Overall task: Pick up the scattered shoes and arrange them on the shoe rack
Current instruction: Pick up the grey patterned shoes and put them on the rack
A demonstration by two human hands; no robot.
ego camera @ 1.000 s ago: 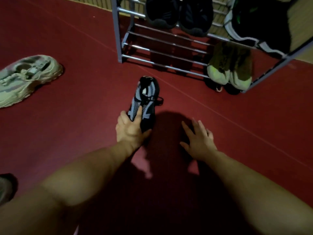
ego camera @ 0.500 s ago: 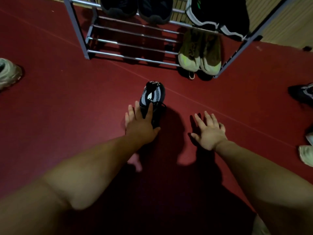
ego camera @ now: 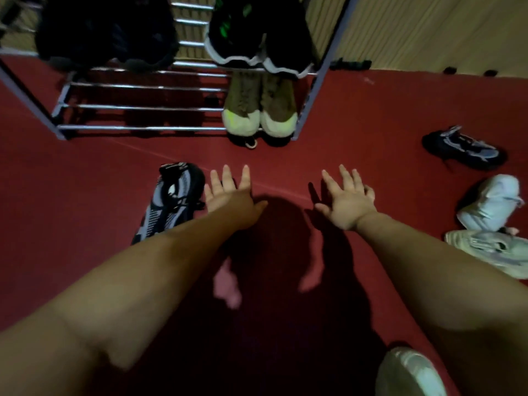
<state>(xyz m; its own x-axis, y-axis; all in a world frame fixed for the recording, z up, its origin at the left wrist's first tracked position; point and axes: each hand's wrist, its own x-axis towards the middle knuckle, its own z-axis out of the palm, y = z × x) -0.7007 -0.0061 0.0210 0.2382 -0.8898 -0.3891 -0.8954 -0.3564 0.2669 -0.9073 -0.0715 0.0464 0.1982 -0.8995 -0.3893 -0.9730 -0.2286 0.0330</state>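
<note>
Head view: striped shoe (ego camera: 171, 201) just left of left hand (ego camera: 228, 195), long axis toward shoe rack (ego camera: 143, 127); right hand (ego camera: 345, 201) farther; both hands spread, empty.

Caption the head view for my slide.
Left hand open beside a black-and-white knit sneaker, right hand open, facing metal-bar shoe rack.

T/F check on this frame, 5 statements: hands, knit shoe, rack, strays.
1. The left hand grips the knit shoe. False: its fingers are straight, beside the shoe, which lies on the floor.
2. The right hand is open and holds nothing. True.
3. An olive pair sits on the rack's bottom shelf. True.
4. The dark shoe is on the rack. False: it lies on the floor, right of the rack.
5. White shoes lie on the floor at right. True.
</note>
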